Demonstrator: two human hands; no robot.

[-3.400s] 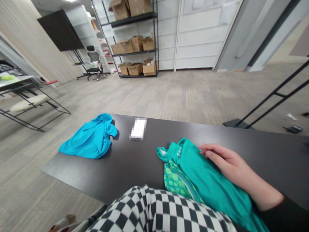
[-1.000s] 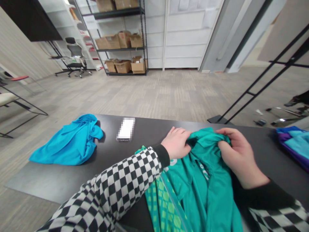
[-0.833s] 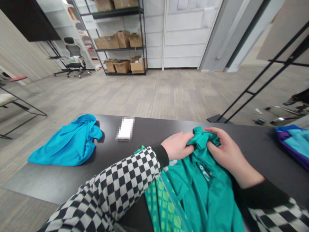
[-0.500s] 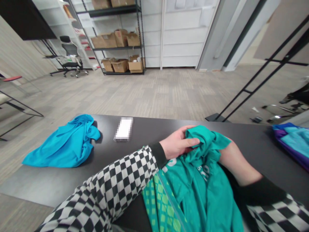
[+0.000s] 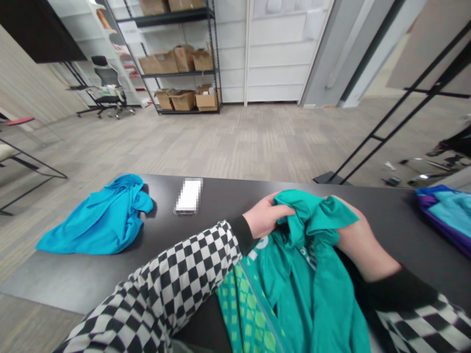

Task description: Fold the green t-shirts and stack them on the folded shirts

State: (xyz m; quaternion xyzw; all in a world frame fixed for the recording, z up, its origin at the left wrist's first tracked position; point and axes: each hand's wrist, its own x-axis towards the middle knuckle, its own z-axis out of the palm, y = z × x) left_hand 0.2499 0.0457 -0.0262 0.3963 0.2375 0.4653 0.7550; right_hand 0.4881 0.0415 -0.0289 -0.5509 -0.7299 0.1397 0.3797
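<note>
A green shirt (image 5: 294,289) with white lettering and a yellow-green checked side panel hangs over the near edge of the table, its upper part bunched up. My left hand (image 5: 263,215) grips the bunched cloth from the left, thumb on top and the other fingers hidden behind it. From the right, my right hand (image 5: 353,223) reaches under a raised fold of the same shirt. Cloth covers most of its fingers, but the hand is bent around the fabric. Both forearms wear black-and-white checked sleeves with black cuffs.
On the dark table (image 5: 228,201) lie a crumpled blue garment (image 5: 99,215) at left, a pixelated white rectangle (image 5: 189,196) behind my left arm, and a stack of blue and purple clothes (image 5: 449,211) at right. Beyond stand a shelf with cardboard boxes (image 5: 184,100) and a black stand (image 5: 379,139).
My hands have moved slightly apart, the left one going left. The bunched green cloth between them has opened out wider, with a fold stretched toward the right hand.
</note>
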